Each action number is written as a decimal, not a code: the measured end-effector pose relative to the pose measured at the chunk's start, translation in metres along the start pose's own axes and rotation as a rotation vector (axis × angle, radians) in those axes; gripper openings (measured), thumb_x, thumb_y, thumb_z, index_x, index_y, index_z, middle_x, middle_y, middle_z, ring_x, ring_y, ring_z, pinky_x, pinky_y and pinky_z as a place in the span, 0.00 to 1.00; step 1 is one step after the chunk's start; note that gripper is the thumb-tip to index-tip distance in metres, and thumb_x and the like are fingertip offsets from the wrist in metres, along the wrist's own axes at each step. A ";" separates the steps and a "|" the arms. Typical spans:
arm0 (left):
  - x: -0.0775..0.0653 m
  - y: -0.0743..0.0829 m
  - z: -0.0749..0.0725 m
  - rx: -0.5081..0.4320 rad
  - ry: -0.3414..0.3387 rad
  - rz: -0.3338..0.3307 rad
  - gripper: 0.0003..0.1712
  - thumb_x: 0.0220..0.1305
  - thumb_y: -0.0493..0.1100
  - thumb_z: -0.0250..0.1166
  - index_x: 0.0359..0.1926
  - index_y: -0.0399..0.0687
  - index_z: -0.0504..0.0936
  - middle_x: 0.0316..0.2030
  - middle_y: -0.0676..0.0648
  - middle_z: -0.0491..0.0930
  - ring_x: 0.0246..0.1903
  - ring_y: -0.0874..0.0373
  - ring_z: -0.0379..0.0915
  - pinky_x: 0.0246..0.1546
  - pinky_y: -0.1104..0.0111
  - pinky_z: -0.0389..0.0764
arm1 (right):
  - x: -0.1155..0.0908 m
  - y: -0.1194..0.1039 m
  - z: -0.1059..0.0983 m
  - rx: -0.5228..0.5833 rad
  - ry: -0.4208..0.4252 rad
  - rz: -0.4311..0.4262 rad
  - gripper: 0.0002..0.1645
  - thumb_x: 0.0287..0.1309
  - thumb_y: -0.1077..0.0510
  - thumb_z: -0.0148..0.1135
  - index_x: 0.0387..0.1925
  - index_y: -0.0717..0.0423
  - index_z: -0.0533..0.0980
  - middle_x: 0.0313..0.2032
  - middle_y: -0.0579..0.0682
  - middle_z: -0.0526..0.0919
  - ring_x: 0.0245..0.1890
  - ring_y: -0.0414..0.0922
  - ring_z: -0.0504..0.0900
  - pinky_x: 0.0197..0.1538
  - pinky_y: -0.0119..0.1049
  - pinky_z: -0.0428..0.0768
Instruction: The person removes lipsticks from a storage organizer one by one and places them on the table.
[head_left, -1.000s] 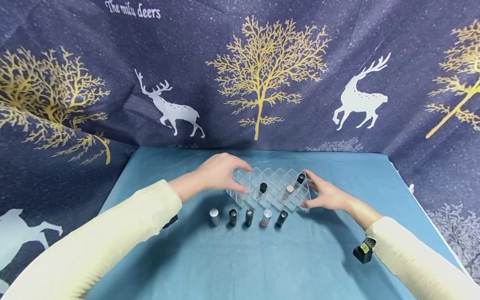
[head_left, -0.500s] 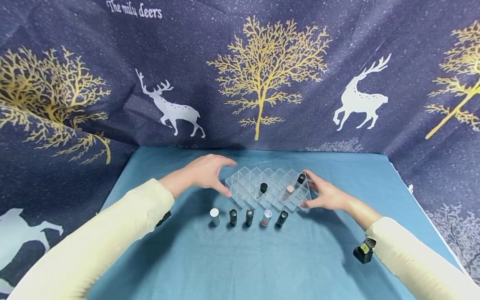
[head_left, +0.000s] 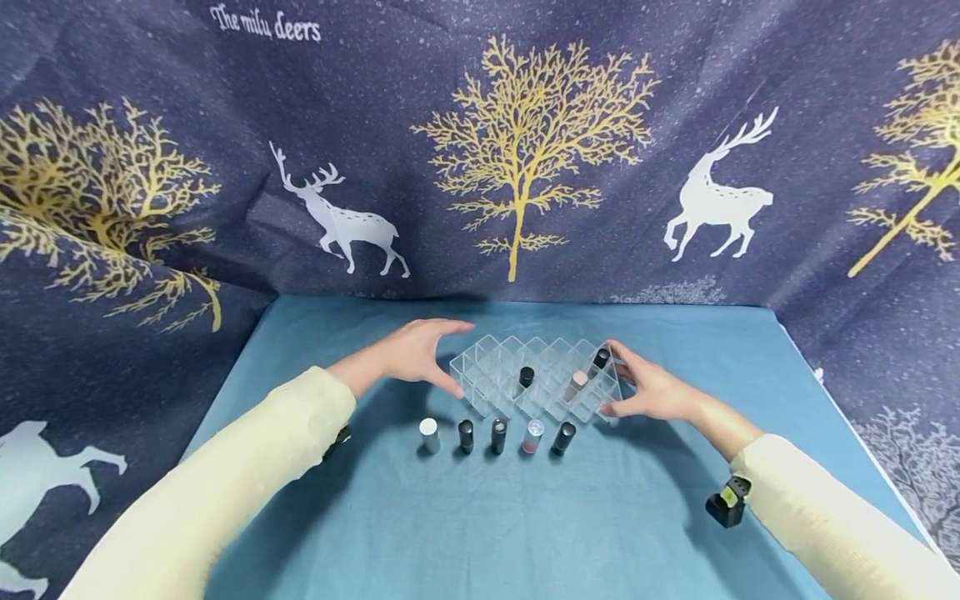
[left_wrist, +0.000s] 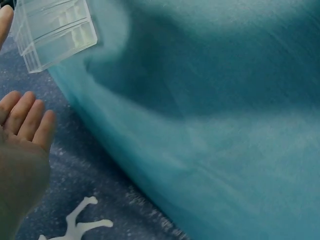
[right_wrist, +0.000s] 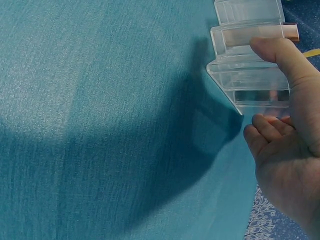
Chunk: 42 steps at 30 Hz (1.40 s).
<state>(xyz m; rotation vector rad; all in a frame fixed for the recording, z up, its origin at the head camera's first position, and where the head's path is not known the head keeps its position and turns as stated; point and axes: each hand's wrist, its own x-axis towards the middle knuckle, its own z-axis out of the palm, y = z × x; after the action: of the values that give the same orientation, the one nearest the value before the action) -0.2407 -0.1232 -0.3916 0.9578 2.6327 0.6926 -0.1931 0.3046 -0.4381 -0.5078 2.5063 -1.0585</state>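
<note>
A clear plastic lipstick organizer [head_left: 551, 362] with diamond-shaped slots stands on the blue cloth. Three lipsticks are in it: one black-capped [head_left: 527, 377] near the middle, one beige [head_left: 577, 382] and one black [head_left: 602, 359] toward its right end. My right hand [head_left: 651, 392] grips that right end, thumb at the front and fingers round the back; the right wrist view has the thumb [right_wrist: 275, 50] on the clear wall. At the other end my left hand [head_left: 412, 350] spreads with nothing in it, thumb tip right at the organizer's left edge and fingers straight behind.
In front of the organizer several lipsticks stand in a row, from a white-capped one [head_left: 429, 433] at left to a black one [head_left: 564, 437] at right. A dark patterned curtain [head_left: 345, 125] hangs behind the blue cloth [head_left: 480, 525].
My left hand has drawn back leftward from over the organizer's left slots to beside its left end. The right hand and the lipsticks stay put.
</note>
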 end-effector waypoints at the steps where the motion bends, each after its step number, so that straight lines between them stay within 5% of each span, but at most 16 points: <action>1: 0.000 -0.001 0.002 -0.006 0.009 0.007 0.64 0.46 0.58 0.88 0.80 0.45 0.68 0.76 0.42 0.71 0.76 0.44 0.66 0.75 0.49 0.68 | 0.000 0.000 0.000 0.003 0.000 0.004 0.74 0.57 0.51 0.80 0.84 0.68 0.38 0.82 0.75 0.42 0.76 0.73 0.61 0.74 0.65 0.64; 17: 0.005 -0.015 0.029 -0.097 0.027 -0.050 0.66 0.45 0.58 0.89 0.81 0.48 0.66 0.77 0.46 0.69 0.75 0.47 0.68 0.75 0.51 0.68 | 0.000 -0.004 0.001 0.053 -0.009 -0.002 0.73 0.57 0.55 0.81 0.84 0.68 0.37 0.82 0.75 0.41 0.76 0.74 0.60 0.75 0.65 0.64; 26: 0.010 -0.019 0.042 -0.087 0.046 -0.033 0.60 0.45 0.60 0.88 0.76 0.42 0.74 0.66 0.43 0.82 0.62 0.49 0.82 0.65 0.55 0.79 | 0.001 -0.004 0.000 0.051 -0.012 0.003 0.74 0.57 0.55 0.80 0.84 0.68 0.36 0.82 0.75 0.40 0.76 0.75 0.59 0.75 0.65 0.63; 42: 0.014 -0.008 0.039 -0.023 0.008 -0.091 0.61 0.48 0.66 0.85 0.75 0.37 0.74 0.69 0.40 0.79 0.67 0.45 0.77 0.68 0.52 0.77 | 0.001 -0.006 0.000 0.028 -0.009 0.021 0.73 0.58 0.54 0.80 0.84 0.67 0.37 0.82 0.74 0.41 0.77 0.74 0.60 0.75 0.65 0.64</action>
<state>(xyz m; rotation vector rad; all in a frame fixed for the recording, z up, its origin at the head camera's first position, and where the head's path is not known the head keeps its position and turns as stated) -0.2399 -0.1057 -0.4301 0.8246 2.6504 0.7052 -0.1927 0.3005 -0.4342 -0.4766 2.4798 -1.0792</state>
